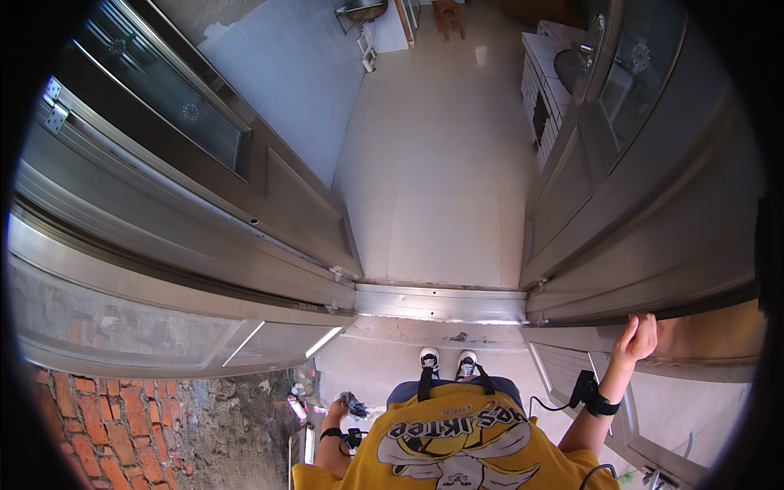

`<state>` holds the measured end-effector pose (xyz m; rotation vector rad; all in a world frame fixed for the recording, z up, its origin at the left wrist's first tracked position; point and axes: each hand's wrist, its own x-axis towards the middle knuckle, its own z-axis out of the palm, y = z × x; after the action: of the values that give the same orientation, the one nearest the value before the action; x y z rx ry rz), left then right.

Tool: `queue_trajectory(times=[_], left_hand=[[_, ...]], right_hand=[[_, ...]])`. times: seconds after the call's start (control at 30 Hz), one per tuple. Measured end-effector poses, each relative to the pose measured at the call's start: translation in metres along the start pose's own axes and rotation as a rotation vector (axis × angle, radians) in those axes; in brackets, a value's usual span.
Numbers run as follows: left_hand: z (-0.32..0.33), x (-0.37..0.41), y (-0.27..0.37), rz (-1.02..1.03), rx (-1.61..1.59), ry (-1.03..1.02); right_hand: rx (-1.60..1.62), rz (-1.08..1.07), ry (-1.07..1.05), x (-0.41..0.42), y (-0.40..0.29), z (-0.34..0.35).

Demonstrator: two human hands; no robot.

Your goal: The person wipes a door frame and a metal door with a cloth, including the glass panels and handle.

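My left hand (336, 409) hangs low beside my body and holds a crumpled dark grey cloth (354, 404). On the other side my right hand (640, 337) is raised, its fingers curled against the edge of the brown metal door frame (686, 269). Whether those fingers grip the edge or only rest on it is hidden. Both my shoes (467, 362) stand on the concrete step, just short of the silver metal threshold (441, 303). To the left, a screen door (135, 318) swings outward; a second screen door (618, 392) is below my right hand.
Inner door leaves, left (300, 184) and right (560, 190), stand open around a tiled floor (435, 153). Inside are a tiled counter (539, 79), a wooden stool (449, 18) and a wall-mounted basin (362, 9). A brick wall (116, 429) and bottles (297, 407) are at lower left.
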<state>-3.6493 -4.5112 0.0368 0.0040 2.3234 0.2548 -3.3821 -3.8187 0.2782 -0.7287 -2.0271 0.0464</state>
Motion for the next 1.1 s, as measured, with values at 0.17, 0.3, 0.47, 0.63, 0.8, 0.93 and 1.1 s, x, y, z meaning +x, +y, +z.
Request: queue_trajectory(times=[0.17, 0.3, 0.47, 0.63, 0.8, 0.93, 1.1], left_hand=[[-0.004, -0.008, 0.009, -0.05, -0.031, 0.048], [-0.001, -0.049, 0.022, -0.094, -0.065, 0.077], [-0.012, -0.05, -0.004, -0.088, 0.129, 0.103], [-0.008, -0.068, 0.019, -0.088, 0.028, 0.232], [0.029, -0.108, -0.022, -0.194, -0.02, 0.186], [0.037, -0.109, -0.056, -0.227, -0.096, 0.154], [0.016, -0.065, -0.031, -0.216, -0.09, 0.108]], right_hand=[[-0.009, -0.05, -0.042, 0.003, -0.003, -0.002], [0.027, -0.1, -0.033, 0.005, -0.005, -0.007], [0.166, 0.105, 0.065, 0.001, -0.022, 0.004], [0.364, 0.208, 0.168, 0.003, -0.02, 0.015], [0.44, 0.325, 0.014, 0.0, -0.02, 0.022], [0.453, 0.375, -0.034, 0.004, -0.034, 0.043], [0.498, 0.348, -0.089, 0.028, -0.063, 0.099]])
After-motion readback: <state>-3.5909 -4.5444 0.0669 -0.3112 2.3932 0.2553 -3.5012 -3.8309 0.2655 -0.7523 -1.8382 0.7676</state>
